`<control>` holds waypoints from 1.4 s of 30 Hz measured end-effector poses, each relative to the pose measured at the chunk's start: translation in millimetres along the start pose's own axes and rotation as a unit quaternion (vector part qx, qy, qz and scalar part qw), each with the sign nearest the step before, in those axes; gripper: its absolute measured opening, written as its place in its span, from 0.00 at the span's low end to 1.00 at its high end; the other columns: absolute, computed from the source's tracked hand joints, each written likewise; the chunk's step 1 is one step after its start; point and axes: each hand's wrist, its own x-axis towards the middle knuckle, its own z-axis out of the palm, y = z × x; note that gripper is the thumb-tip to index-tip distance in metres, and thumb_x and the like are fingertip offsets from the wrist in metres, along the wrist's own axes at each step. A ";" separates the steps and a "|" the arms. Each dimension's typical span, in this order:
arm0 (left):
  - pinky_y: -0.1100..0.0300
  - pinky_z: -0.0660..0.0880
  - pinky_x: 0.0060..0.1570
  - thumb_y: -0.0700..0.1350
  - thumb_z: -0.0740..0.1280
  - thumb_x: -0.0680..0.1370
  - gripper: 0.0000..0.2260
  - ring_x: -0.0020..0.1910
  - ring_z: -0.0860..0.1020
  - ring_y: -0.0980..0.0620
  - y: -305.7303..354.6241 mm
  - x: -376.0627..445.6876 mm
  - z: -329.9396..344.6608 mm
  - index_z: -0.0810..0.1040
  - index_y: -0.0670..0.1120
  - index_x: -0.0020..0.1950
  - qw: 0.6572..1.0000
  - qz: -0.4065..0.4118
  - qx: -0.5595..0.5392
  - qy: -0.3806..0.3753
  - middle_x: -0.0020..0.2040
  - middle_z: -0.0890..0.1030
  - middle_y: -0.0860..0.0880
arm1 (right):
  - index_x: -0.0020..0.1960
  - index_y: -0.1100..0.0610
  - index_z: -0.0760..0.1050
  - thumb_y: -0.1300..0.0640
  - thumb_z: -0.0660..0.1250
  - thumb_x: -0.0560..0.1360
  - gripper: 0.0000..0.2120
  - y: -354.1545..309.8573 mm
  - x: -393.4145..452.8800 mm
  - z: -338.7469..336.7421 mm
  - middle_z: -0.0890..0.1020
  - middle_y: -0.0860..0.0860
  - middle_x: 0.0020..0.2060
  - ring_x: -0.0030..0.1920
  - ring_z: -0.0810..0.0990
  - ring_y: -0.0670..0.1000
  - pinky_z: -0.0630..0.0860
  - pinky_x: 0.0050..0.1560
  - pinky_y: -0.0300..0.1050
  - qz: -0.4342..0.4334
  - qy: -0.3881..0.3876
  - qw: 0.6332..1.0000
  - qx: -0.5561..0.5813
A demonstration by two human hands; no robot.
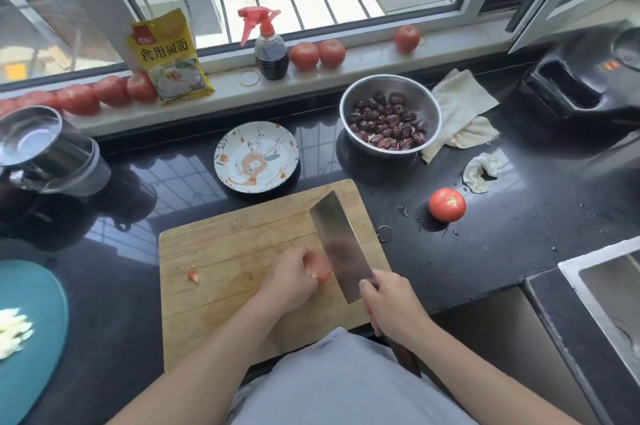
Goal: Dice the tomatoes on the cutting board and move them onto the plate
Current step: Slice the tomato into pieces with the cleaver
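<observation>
- tomatoes on the sill (pixel 304 55): red
- tomato on the counter (pixel 447 204): red
- plate (pixel 256 157): white with orange and blue flower and deer drawings
- cutting board (pixel 242 244): pale brown wood
- counter (pixel 502 234): glossy black
- spray bottle (pixel 270 50): red top, dark liquid
- packet (pixel 169 57): yellow
- round board at the left (pixel 31 293): teal

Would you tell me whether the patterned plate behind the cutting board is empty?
Empty: the plate shows its whole painted pattern, with no tomato on it.
</observation>
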 end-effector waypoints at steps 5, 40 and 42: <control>0.56 0.75 0.53 0.41 0.71 0.75 0.14 0.56 0.77 0.50 2.4 -4.5 7.0 0.80 0.50 0.60 0.999 -0.002 -0.017 0.035 0.56 0.79 0.51 | 0.34 0.58 0.70 0.50 0.54 0.71 0.14 -0.6 -1.8 12.7 0.75 0.52 0.24 0.27 0.76 0.57 0.79 0.35 0.56 -0.013 0.003 0.999 -0.046; 0.59 0.66 0.37 0.39 0.72 0.74 0.08 0.42 0.75 0.50 9.2 -10.4 16.5 0.75 0.49 0.45 0.944 0.229 0.208 0.117 0.43 0.79 0.51 | 0.43 0.66 0.71 0.57 0.55 0.78 0.13 0.5 2.6 13.1 0.80 0.64 0.35 0.23 0.76 0.53 0.80 0.27 0.51 0.041 0.001 0.999 -0.005; 0.57 0.71 0.41 0.42 0.69 0.77 0.03 0.47 0.76 0.49 10.0 -9.4 16.5 0.77 0.48 0.49 0.941 0.227 0.226 0.107 0.47 0.80 0.50 | 0.43 0.65 0.72 0.57 0.55 0.78 0.13 -0.3 2.3 13.2 0.81 0.63 0.34 0.23 0.76 0.53 0.80 0.28 0.53 0.041 -0.001 0.999 -0.011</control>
